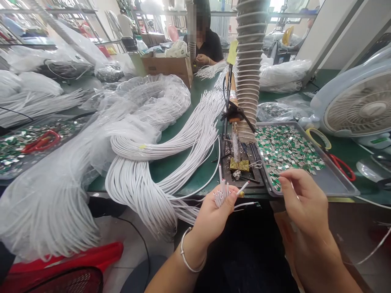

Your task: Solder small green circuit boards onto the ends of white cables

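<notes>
A bunch of white cables [222, 194] with stripped ends pointing up is wrapped in my left hand [215, 213]. One cable sticks out to the right between thumb and finger. Over the near edge of the tray [342, 188], my right hand [305, 203] has thumb and forefinger drawn together; anything between them is too small to make out. Many small green and silver circuit boards [287, 148] lie in that tray. Between the hands, a soldering iron [235, 140] hangs tip-down above a yellow sponge [240, 165] in a dark, solder-spattered holder.
Long bundles of white cable [165, 150] drape over the table edge at left, beside plastic-wrapped ones [58, 191]. A ribbed exhaust hose [250, 61] comes down centrally. At right are a fan [363, 106], a tape roll [318, 138] and red-handled scissors [342, 167]. A co-worker [210, 44] sits opposite.
</notes>
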`<state>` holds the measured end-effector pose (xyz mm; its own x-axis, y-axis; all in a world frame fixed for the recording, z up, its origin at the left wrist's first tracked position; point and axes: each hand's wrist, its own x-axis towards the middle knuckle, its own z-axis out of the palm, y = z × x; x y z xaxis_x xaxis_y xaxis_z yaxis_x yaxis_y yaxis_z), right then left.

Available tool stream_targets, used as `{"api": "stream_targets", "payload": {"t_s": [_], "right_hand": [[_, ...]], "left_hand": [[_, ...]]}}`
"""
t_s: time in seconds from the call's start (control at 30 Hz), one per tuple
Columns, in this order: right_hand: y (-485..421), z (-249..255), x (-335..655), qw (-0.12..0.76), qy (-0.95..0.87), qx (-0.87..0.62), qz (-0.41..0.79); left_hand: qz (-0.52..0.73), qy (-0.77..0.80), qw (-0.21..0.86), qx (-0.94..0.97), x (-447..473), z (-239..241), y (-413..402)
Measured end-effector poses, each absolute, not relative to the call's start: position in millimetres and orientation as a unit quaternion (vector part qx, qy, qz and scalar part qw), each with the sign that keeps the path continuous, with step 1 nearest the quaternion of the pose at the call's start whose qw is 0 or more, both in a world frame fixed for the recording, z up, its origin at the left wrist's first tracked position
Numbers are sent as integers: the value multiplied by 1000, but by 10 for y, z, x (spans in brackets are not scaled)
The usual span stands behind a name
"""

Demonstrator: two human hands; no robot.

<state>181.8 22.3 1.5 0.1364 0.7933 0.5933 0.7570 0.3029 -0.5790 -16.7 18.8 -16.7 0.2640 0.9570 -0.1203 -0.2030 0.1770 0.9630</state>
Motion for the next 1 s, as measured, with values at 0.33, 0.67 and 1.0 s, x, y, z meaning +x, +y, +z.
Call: {"api": "stream_targets", "payload": {"t_s": [0.33,0.67,1.0], "right_hand": [[153,-110,1505,495,-689,-515,123],[150,-127,1327,493,-675,-517,184],[160,-143,1251,497,-651,-526,228]], "left_hand": [[443,397,658,461,-142,-167,187],[451,420,643,455,-139,-186,190],[478,426,643,420,-107,-157,206]]}}
